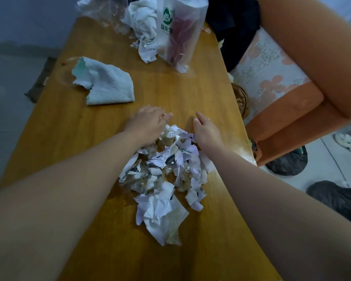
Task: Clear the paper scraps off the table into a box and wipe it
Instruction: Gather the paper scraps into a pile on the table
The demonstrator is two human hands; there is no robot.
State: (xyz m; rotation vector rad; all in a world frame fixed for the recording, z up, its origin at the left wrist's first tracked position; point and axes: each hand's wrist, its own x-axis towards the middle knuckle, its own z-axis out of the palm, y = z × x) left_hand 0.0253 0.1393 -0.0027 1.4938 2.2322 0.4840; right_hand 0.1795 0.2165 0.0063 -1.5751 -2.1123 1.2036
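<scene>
1. Head view, task objects: the paper scraps (164,175) are lying in one loose heap at the middle of the wooden table (85,138), running from between the two hands toward the near edge. A pale cloth (107,84) is lying folded farther off to the left, well apart from the heap. No box is showing anywhere in frame.
2. Head view, hazards: the heap is sitting close to the table's right edge, so an uneven inward pull is likely to be spilling pieces onto the floor. Several scraps are looking brownish and possibly damp, though the blur makes this uncertain. If damp, they may be sticking to the wood and tearing when dragged. With the box out of sight, a blind sweep may be missing it.
3. Head view, left hand (148,122): it is lying palm down at the heap's far left corner, its fingers (166,116) straight and close together, touching the farthest scraps and gripping nothing.
4. Head view, right hand (206,128): it is standing on edge against the heap's far right side, fingers extended and held together, walling the scraps in without pinching any.
</scene>
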